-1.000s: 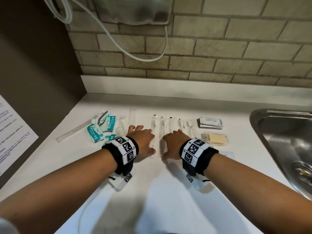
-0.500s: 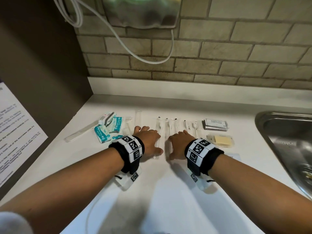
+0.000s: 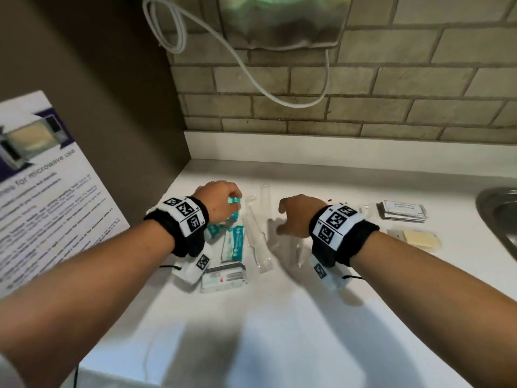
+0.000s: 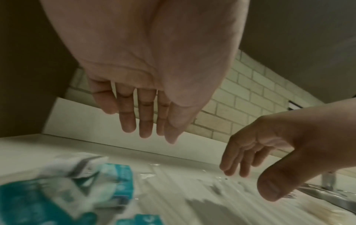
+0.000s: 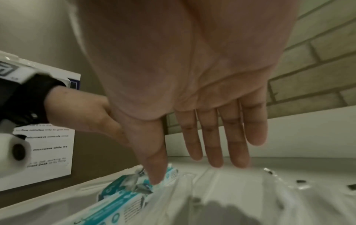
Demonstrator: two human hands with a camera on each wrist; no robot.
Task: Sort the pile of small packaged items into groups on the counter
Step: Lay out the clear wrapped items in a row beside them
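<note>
Entry: hands, both lifted off the clear sleeves (image 3: 256, 236) they were pressing flat a second ago. We log left hand (image 3: 216, 201) spread over the teal packets (image 3: 233, 242), left on the bench (image 3: 279, 331); right hand (image 3: 298, 215) relaxed, holding nothing. Groups look nearly settled.

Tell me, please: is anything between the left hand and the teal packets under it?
Nothing visible is. The left hand hangs open above the teal packets, with only air below its fingers.
</note>
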